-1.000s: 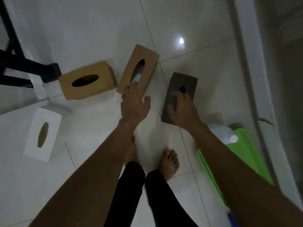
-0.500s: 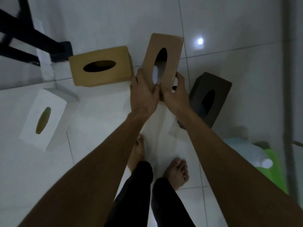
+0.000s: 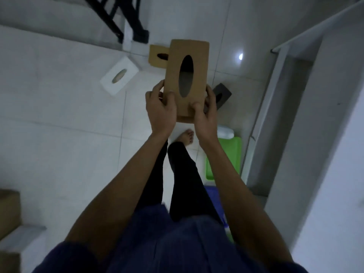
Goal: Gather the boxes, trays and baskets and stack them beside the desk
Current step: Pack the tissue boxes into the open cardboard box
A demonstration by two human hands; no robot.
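**Grasp.** The left thumb [image 3: 169,97] lies flat on the top face of the tan tissue box [image 3: 187,62], near its lower left corner. The other left fingers [image 3: 157,89] curl round the box's left edge, so the left hand [image 3: 160,113] grasps the box. The right thumb [image 3: 195,106] presses the same face near the lower right corner. The right fingers [image 3: 210,95] wrap the right side, so the right hand [image 3: 205,119] grasps it too.

**Position of the box.** The box is held in the air between both hands, above the tiled floor [image 3: 69,134]. Its long axis runs away from the person and its oval opening [image 3: 186,75] faces the camera. What lies inside the opening cannot be told.

**Surroundings.** Beyond the held box, a second tan box [image 3: 157,58] lies on the floor, partly hidden behind the held one and near the foot of a black frame [image 3: 137,34]. A white box [image 3: 119,75] with an oval slot lies to its left, apart from it. A dark box [image 3: 222,92] shows on the floor just right of the right hand. Nearer the person, a green tray [image 3: 232,152] lies at the right beside a wall edge, with a pale container [image 3: 226,132] at its far end. One bare foot [image 3: 186,135] shows below the hands. A cardboard carton [image 3: 7,209] sits at the lower left edge.
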